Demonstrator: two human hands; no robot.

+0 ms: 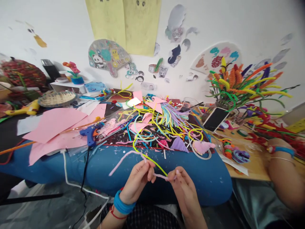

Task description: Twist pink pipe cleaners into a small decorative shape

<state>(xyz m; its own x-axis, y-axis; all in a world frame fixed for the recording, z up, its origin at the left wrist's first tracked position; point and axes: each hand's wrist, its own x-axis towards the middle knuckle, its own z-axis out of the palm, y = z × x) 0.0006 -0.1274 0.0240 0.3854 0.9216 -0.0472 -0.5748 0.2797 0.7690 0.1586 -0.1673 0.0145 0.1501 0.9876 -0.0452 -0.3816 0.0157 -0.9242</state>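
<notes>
A light pink pipe cleaner (pixel 122 161) is stretched between my two hands in front of the blue table edge. My left hand (pixel 140 175), with a blue band at the wrist, pinches it near the middle, and a bent free length sticks out to the left. Its other end is pinched between the fingertips of my right hand (pixel 181 181). Behind my hands, a yellow-green pipe cleaner (pixel 152 160) runs down from the pile toward my right fingers; whether they touch it I cannot tell. The pile of loose pipe cleaners (pixel 166 117) lies just beyond.
Pink sheets (pixel 59 124) and a blue glue gun (pixel 91 133) with a black cord lie to the left. A phone (pixel 215 119) leans against a vase of colourful pipe-cleaner stems (pixel 238 82). At the right, another person's arm (pixel 283 171) rests by a wooden table (pixel 257 162).
</notes>
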